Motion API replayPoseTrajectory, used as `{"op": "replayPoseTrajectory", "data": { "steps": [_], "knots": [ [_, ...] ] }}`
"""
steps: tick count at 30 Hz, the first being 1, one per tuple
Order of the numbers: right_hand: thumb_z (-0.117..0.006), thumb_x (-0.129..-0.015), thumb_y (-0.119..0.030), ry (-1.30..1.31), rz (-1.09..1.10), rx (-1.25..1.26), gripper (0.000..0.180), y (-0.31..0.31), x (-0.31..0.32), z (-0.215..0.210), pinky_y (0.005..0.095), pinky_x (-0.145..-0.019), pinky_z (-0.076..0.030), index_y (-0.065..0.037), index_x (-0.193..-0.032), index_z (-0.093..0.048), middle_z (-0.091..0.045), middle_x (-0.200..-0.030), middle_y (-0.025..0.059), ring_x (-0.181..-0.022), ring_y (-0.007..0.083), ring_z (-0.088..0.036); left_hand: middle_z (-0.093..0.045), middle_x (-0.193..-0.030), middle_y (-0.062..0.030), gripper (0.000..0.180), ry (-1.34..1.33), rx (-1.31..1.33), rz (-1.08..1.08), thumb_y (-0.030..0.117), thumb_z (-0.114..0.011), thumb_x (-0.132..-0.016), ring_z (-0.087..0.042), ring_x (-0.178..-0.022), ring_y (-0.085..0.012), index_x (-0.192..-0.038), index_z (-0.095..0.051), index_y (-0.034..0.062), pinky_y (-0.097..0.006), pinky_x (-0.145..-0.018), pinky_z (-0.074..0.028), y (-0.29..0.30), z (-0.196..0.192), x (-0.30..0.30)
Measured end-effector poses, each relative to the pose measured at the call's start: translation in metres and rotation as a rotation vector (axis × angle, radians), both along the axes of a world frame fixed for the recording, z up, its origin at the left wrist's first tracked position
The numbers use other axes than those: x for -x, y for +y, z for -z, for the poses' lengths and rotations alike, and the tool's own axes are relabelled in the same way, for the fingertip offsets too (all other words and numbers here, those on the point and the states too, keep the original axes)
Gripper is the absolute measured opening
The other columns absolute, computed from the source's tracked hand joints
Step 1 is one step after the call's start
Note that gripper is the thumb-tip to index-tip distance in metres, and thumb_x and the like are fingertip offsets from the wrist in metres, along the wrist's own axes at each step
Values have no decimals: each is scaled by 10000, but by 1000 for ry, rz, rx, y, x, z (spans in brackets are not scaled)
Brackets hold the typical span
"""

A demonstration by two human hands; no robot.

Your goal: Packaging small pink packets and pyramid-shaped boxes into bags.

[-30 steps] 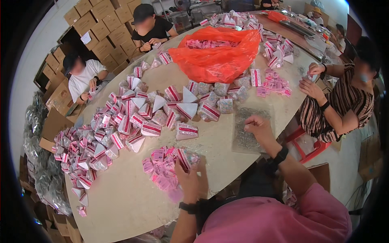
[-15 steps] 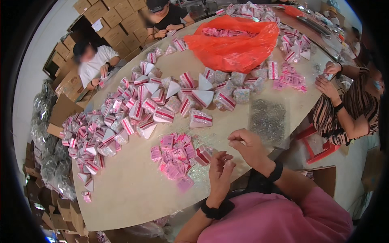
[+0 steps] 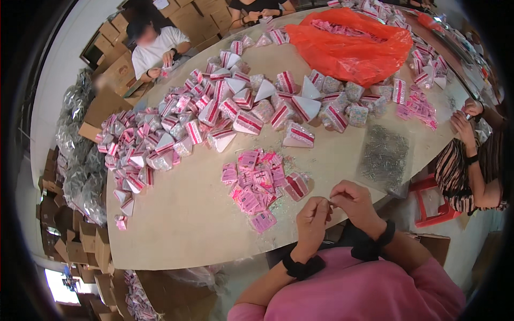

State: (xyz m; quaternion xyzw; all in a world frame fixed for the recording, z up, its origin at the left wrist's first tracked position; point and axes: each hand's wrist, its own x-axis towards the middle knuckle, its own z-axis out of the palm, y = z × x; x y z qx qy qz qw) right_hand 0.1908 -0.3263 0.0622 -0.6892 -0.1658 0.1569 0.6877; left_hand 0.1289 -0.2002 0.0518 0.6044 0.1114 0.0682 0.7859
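Note:
At the near table edge, my left hand [image 3: 312, 226] and my right hand [image 3: 357, 204] meet with fingertips pinched together. Whatever lies between them is too small to make out. Just beyond the left hand lies a cake-slice-shaped piece [image 3: 296, 186] with red and white stripes and a glittery look. It touches a loose pile of small pink printed cards [image 3: 256, 187]. To the right, past my right hand, a clear plastic sheet [image 3: 369, 179] bears a heap of thin, dark silvery strands [image 3: 384, 152]. Similar strands are scattered around the cards.
Many wrapped cake-slice pieces [image 3: 214, 109] stretch across the table [image 3: 176, 219]. A red plastic bag [image 3: 348, 59] holding pink items lies at the back. Co-workers sit around the far side and right; a red stool [image 3: 433, 206] stands near the right one.
My hands have come together, their fingers closing from a loosely spread pose into pinches. The view has shifted, so the tabletop things appear farther right and higher.

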Motion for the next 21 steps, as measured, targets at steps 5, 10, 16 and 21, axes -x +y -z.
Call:
{"op": "replayPoseTrajectory", "data": {
  "steps": [5, 10, 16, 21],
  "knots": [
    [-579, -855, -50, 113, -52, -53, 51, -6, -8, -1, 228, -656, -466, -6, -880, -582, -619, -805, 40, -729, 98, -571, -563, -818, -53, 199, -154, -552, -101, 163, -616, -855, -542, -735, -162, -942, -570, -10, -303, -634, -434, 29, 2, 3],
    [-557, -869, -79, 185, -60, -10, 72, -7, -11, 0, 235, -631, -462, -10, -852, -571, -607, -748, 28, -710, 94, -571, -557, -949, -156, 342, -178, -1457, -302, 185, -645, -786, -555, -782, -301, -1061, -557, 2, -405, -695, -449, 56, -4, -39],
    [-559, -852, -86, 204, -74, 67, 73, -4, -7, 4, 233, -600, -461, -14, -848, -572, -610, -735, 32, -684, 91, -577, -548, -1005, -216, 414, 100, -1076, -69, 223, -653, -773, -534, -921, -387, -1096, -518, 2, -458, -791, -434, 69, 12, -41],
    [-560, -852, -98, 253, -8, 41, 77, -15, -7, 18, 222, -577, -460, -23, -836, -569, -615, -724, 39, -658, 88, -577, -552, -976, -188, 356, -164, -1200, -258, 178, -665, -759, -535, -915, -362, -1058, -553, 19, -424, -768, -450, 87, 17, -15]
  ]
}}
